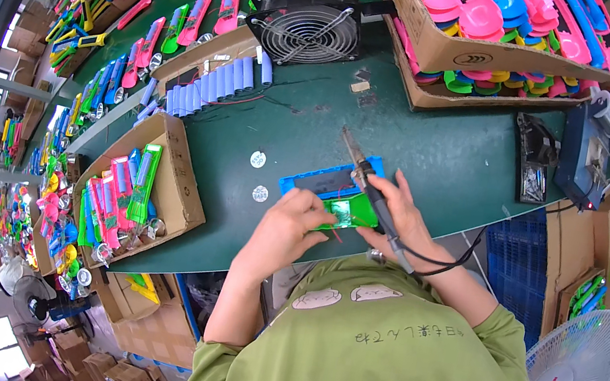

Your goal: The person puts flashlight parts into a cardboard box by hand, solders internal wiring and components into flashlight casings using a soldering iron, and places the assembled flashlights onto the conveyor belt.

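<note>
My right hand [410,221] is closed round a soldering iron [382,204], its metal tip pointing up and away over the table. The same hand's lower fingers are at the right end of a green plastic lamp housing [365,211]. My left hand [287,224] is closed, with thumb and fingertips pinched at that housing's left end. A small pale board shows in the housing, and a thin red wire sticks out below. Just beyond lies a blue housing [320,176] with a dark panel, partly hidden by the iron and the green housing.
Blue cylindrical batteries [214,82] lie in a row, left of a black metal-grilled fan [306,32]. A cardboard box [181,197] of coloured housings stands left. More boxes [459,54] are far right, near a blue soldering station [582,158]. The iron's cable [464,259] loops beside my right wrist.
</note>
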{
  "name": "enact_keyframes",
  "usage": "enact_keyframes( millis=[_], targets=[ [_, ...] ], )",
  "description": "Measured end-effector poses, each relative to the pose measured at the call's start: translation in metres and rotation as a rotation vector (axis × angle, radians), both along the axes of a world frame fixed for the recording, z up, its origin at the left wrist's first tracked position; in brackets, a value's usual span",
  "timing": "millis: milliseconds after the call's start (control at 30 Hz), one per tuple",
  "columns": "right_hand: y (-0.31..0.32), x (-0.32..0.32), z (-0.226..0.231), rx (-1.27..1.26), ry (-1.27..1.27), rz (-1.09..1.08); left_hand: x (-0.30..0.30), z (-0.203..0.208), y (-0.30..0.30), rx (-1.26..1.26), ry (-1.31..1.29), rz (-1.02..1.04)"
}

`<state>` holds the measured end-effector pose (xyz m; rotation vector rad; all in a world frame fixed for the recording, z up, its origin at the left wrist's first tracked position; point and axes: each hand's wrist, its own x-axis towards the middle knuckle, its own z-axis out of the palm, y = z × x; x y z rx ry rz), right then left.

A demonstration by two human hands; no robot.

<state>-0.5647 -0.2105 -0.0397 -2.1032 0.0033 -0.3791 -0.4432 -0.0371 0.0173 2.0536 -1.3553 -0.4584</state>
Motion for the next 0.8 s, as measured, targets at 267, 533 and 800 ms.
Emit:
enact_keyframes(
  millis=[267, 533, 800],
  targets=[
    [-0.008, 0.003, 0.004, 0.104, 0.048, -0.002, -0.034, -0.06, -0.007, -0.389, -0.195, 0.367],
    [0.001, -0.041, 0.008, 0.056, -0.142, -0.232, -0.04, -0.054, -0.016, -0.281, -0.263, 0.408],
    [0.025, -0.058, -0.024, 0.554, -0.161, -0.433, -0.043, -0.045, -0.01, -0.253, -0.011, 0.535]
  ],
)
